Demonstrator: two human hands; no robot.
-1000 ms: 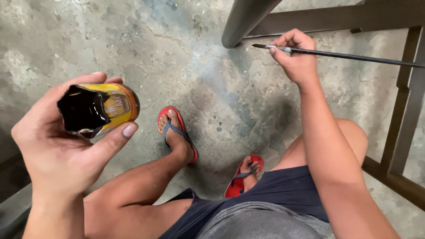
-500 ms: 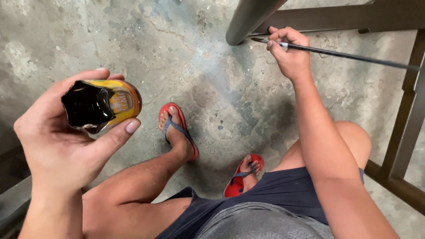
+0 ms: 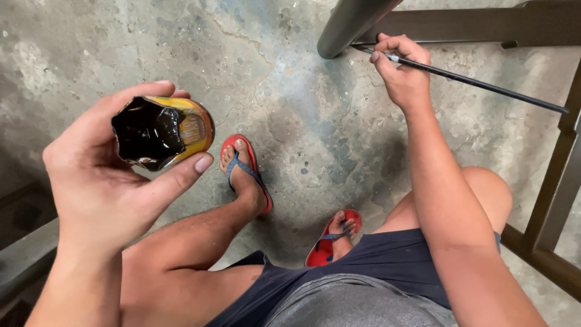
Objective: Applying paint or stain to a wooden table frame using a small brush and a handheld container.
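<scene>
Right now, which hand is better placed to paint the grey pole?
Right. The right hand holds the thin brush with its tip at the grey pole. The left hand is busy cupping the paint can, away from it.

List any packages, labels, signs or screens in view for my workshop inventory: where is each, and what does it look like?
Small can: held in the left hand, at left; round, cut open with a jagged rim, dark liquid inside.
Label on the can's side: yellow and orange wrap facing right; print too small to tell.
No signs or screens in view.

Stained concrete floor (image 3: 151,42), dark frame (image 3: 544,236)
</scene>
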